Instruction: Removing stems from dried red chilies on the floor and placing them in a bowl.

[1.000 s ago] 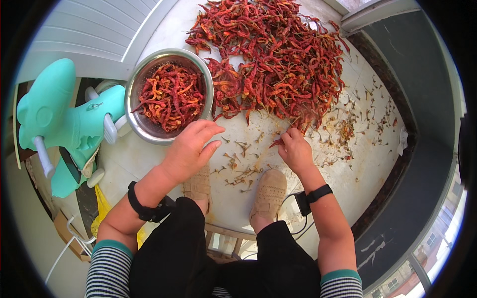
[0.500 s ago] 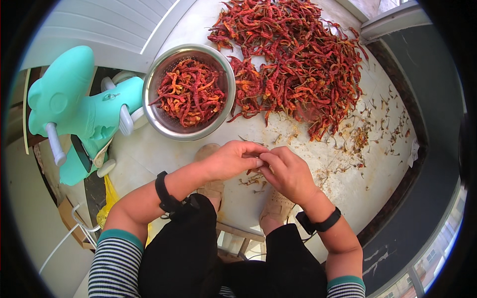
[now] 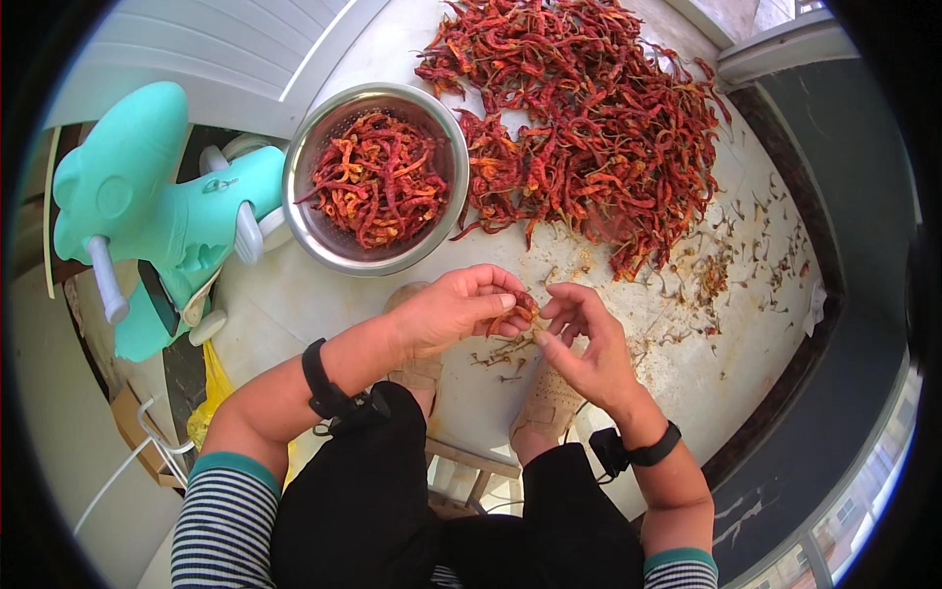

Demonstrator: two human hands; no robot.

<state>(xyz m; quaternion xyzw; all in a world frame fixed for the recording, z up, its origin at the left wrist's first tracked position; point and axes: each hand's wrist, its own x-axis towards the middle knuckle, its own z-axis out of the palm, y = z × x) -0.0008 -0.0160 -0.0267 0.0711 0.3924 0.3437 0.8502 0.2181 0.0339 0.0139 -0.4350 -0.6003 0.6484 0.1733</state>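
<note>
In the middle of the head view, my left hand (image 3: 461, 309) pinches a dried red chili pepper (image 3: 522, 312) between thumb and fingers. My right hand (image 3: 589, 344) is just to the right of it, its thumb and fingertips spread apart close to the pepper's end. Whether a bit of stem touches the right thumb is too small to tell. Up and to the left of my hands stands a steel bowl (image 3: 297, 221) with dried red chilies (image 3: 381, 182) inside. A large heap of dried chilies (image 3: 589, 128) lies beyond my hands to the right.
Loose chili stems (image 3: 760, 245) and crumbs litter the pale floor (image 3: 265, 304) right of the heap and below my hands. A turquoise ride-on toy (image 3: 147, 196) stands at the left, with a yellow plastic bag (image 3: 211, 393) near it. A dark wall (image 3: 834, 393) bounds the right side.
My hands were together at the fingertips; now the right has drawn slightly apart with its fingers spread. The chili, mostly hidden before, shows in my left hand.
</note>
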